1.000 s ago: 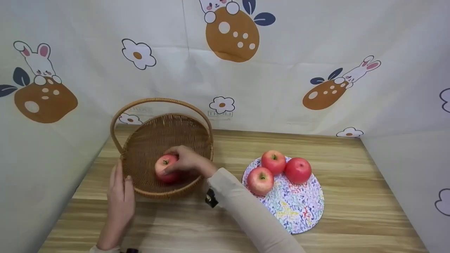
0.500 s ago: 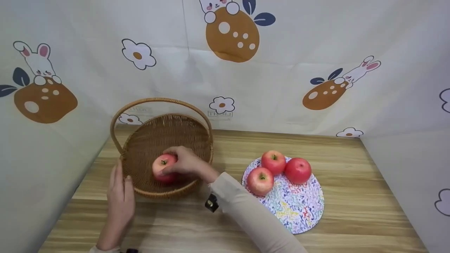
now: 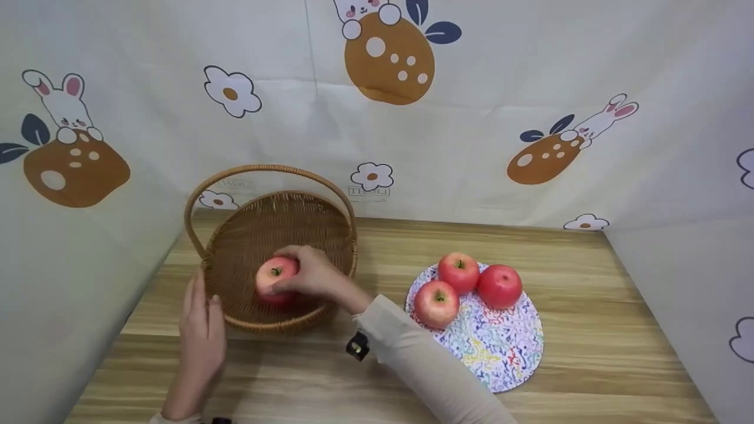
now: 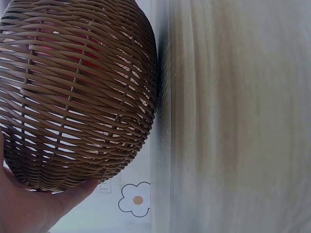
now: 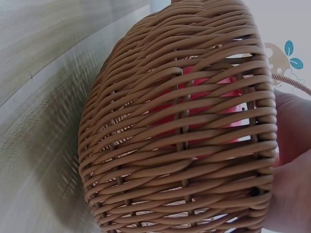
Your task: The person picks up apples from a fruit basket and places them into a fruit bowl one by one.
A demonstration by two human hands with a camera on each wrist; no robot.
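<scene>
A round wicker basket point(image 3: 283, 224) with a tall arched handle stands at the left of the wooden table. Inside its near part, my right hand point(image 3: 318, 274) grips a red apple point(image 3: 270, 284), thumb on the near side and fingers over the far side. My left hand point(image 3: 202, 333) rests against the basket's left outer wall with its fingers straight. In the left wrist view the thumb point(image 4: 77, 194) lies along the weave. Through the wicker point(image 5: 146, 170) in the right wrist view, red of the apple shows; how it touches the basket floor is hidden.
Right of the basket, a round plate point(image 3: 489, 353) with a colourful squiggle pattern holds three more apples point(image 3: 436, 304) near its far left edge. A printed cloth point(image 3: 471, 70) with rabbits and flowers forms walls behind and at both sides.
My right hand has shifted the apple very slightly left inside the basket between the first frame and the second, and stays about there now. The left hand, basket and plate keep their places.
</scene>
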